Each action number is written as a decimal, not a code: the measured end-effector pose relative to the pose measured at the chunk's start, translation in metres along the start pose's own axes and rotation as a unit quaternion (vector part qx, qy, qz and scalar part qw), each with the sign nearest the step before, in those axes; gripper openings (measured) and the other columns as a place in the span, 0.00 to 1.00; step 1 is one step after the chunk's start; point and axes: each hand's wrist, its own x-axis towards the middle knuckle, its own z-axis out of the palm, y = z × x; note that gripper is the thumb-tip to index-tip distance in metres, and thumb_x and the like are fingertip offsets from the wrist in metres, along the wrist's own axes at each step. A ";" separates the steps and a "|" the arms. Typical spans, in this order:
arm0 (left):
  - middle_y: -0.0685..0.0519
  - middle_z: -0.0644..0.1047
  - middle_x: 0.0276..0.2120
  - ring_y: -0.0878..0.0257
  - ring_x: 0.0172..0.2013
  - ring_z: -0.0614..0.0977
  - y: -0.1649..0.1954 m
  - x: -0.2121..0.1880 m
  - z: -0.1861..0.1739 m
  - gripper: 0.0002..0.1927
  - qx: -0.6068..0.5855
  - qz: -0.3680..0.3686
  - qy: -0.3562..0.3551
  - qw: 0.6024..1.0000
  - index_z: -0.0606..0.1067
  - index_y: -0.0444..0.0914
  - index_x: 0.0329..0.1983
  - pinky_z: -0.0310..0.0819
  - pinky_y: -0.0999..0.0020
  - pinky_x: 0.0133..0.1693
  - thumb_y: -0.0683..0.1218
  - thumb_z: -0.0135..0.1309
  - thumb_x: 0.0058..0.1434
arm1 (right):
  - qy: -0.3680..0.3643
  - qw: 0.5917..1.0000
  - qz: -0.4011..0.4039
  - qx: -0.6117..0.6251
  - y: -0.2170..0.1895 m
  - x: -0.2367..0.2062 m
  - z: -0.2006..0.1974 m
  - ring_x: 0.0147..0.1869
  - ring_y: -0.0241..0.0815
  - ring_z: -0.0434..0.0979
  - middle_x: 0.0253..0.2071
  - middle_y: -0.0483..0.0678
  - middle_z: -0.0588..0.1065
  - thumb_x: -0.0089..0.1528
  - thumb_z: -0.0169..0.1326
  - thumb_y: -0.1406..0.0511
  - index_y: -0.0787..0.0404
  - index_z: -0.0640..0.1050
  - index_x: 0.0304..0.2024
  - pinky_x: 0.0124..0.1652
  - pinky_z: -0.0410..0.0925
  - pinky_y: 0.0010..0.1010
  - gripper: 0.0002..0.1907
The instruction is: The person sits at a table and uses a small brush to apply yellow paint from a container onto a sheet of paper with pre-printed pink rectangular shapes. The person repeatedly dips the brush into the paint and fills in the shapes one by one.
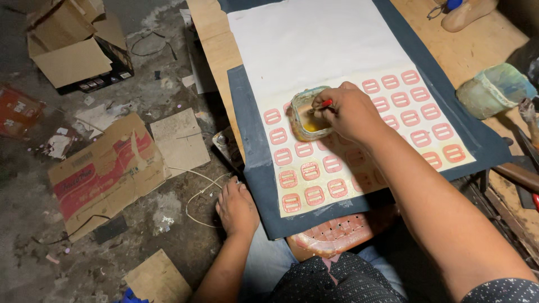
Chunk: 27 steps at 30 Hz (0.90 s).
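While the left hand presses flat, fingers spread, on the dark mat's near-left corner, the right hand pinches a red-handled brush in the glue pot mid-sheet; rows of pink buckle pieces look coated, upper sheet bare.

White sheet above the cup is bare, open passage. Right side tight: green tub and tools crowd the table edge. Floor left cluttered with cardboard and wire.
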 end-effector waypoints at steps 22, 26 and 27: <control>0.45 0.73 0.59 0.45 0.59 0.71 -0.010 0.010 0.017 0.19 0.033 -0.004 -0.074 0.997 0.69 0.40 0.62 0.60 0.47 0.59 0.46 0.39 0.70 | 0.061 0.958 0.138 0.244 0.034 -0.113 0.010 0.35 0.33 0.78 0.32 0.45 0.79 0.66 0.58 0.63 0.64 0.78 0.41 0.37 0.71 0.28 0.09; 0.45 0.73 0.59 0.45 0.59 0.72 -0.014 0.010 0.019 0.19 0.025 -0.001 -0.057 0.998 0.69 0.39 0.62 0.61 0.47 0.58 0.47 0.39 0.70 | 0.081 0.981 0.128 0.123 0.028 -0.117 0.015 0.32 0.35 0.78 0.31 0.48 0.79 0.65 0.59 0.63 0.65 0.77 0.42 0.34 0.70 0.29 0.11; 0.45 0.73 0.59 0.45 0.59 0.72 -0.014 0.010 0.019 0.19 0.029 0.001 -0.059 0.998 0.69 0.39 0.62 0.61 0.47 0.58 0.46 0.39 0.70 | 0.090 0.985 0.120 0.081 0.027 -0.117 0.016 0.30 0.36 0.77 0.31 0.49 0.79 0.64 0.59 0.63 0.65 0.78 0.42 0.34 0.70 0.30 0.11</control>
